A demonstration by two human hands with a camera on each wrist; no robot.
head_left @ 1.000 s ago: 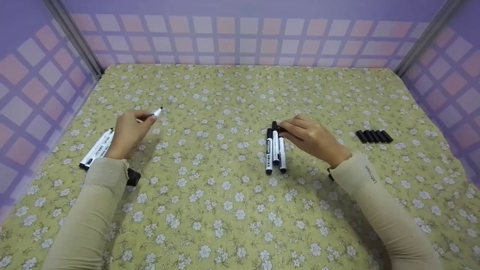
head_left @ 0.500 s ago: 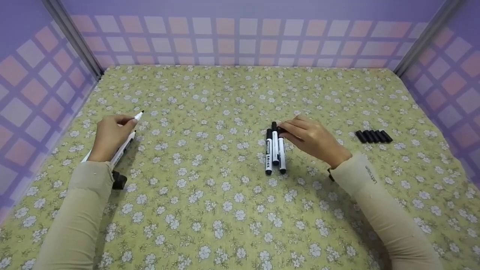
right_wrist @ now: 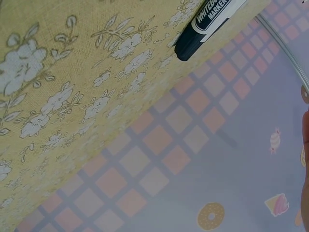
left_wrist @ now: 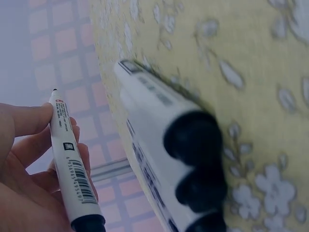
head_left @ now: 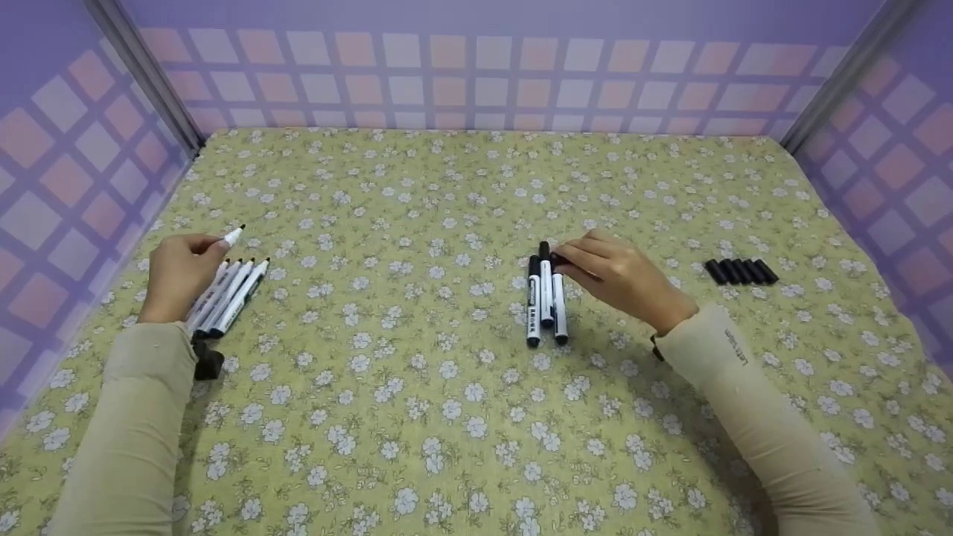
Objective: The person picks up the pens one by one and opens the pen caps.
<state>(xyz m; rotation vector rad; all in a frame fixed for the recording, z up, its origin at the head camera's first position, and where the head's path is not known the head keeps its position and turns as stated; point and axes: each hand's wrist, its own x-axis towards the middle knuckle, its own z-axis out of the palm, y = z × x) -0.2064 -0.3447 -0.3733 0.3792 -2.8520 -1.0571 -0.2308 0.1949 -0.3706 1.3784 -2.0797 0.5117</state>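
Left hand (head_left: 179, 275) pinches an uncapped marker (head_left: 234, 237) between thumb and fingers, its black tip pointing away from the person and angled to the right. In the left wrist view the marker's barcode and black end show, and it is apart from the row of uncapped markers (head_left: 240, 298) beside and below the hand. These lie side by side at the left of the table (head_left: 447, 417), slanted, tips away from the person; the hand hides part of the row.

Right hand (head_left: 614, 272) reaches in near the middle of the table and pinches the cap end of the right marker (head_left: 561, 309), its fingertips partly covering the black cap. Close beside it lie the middle marker (head_left: 547, 298), set a little farther away, and the left marker (head_left: 534, 313), both capped.

Well to the right, black caps (head_left: 741, 271) lie in a slanted row. Flowered yellow cloth covers the table, and behind it stands a purple wall (head_left: 491, 18) with pink and white squares.
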